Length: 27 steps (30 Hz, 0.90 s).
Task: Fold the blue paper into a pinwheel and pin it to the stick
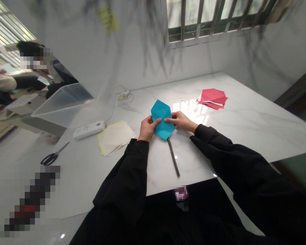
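A folded turquoise paper piece [162, 117] is held over the white marble table [244, 126] by both hands. My left hand [146, 128] pinches its left edge. My right hand [180, 120] grips its right side, fingers on the middle crease. A thin brown stick [173, 157] lies on the table just below the paper, pointing toward me. Both arms wear black sleeves.
A stack of pale yellow paper sheets [115, 137] lies left of my hands, beside a white rectangular device [89, 129] and black scissors [53, 156]. A clear plastic bin [63, 102] stands at the far left. Red papers [213, 98] lie at the far right. Another person sits in the left background.
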Available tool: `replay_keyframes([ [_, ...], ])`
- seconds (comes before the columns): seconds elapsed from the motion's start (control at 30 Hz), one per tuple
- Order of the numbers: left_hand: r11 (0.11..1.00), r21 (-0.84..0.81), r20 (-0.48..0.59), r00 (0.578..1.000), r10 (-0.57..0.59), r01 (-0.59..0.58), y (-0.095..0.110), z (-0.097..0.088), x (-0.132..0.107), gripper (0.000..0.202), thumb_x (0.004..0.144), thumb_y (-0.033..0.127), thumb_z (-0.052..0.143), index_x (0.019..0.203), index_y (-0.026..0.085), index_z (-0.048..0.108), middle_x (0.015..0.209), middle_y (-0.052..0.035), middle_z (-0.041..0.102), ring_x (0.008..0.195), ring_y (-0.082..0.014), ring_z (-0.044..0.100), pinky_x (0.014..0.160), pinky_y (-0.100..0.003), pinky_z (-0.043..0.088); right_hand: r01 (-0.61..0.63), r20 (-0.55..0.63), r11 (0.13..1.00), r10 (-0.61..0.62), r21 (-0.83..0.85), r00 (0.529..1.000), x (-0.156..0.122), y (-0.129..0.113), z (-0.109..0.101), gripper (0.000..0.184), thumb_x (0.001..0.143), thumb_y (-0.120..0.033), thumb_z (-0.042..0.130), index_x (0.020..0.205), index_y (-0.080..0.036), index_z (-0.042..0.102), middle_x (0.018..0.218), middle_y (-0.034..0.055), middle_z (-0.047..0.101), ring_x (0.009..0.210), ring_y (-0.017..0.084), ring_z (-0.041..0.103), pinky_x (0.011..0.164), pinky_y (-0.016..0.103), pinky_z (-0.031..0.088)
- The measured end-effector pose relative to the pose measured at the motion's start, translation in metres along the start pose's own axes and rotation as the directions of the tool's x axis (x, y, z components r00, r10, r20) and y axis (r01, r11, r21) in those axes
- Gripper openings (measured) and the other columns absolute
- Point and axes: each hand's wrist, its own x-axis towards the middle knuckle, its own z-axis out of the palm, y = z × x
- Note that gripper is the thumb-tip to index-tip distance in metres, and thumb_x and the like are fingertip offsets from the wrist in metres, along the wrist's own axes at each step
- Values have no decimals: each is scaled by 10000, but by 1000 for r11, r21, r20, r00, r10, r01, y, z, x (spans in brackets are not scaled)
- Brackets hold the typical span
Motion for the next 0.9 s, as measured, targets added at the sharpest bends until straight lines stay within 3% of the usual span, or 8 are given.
replay_keyframes([
  [0.67,1000,1,-2,1000,6,-6,1,0,-1,688,533,480,1045,1076,144,788,1045,-127,834,1048,-320,780,984,-455,610,20,11,1000,-20,-23,1000,3,5,-1,418,782,-496,918,940,-129,794,873,74,808,702,163,685,617,261,530],
  [0.9,1000,1,-9,1000,3,-3,0,0,0,693,535,466,1044,1087,137,787,1044,-128,834,1053,-324,777,990,-462,608,16,24,999,-17,37,1000,2,4,-2,447,749,-486,954,995,-138,818,988,90,842,809,199,750,720,282,601],
])
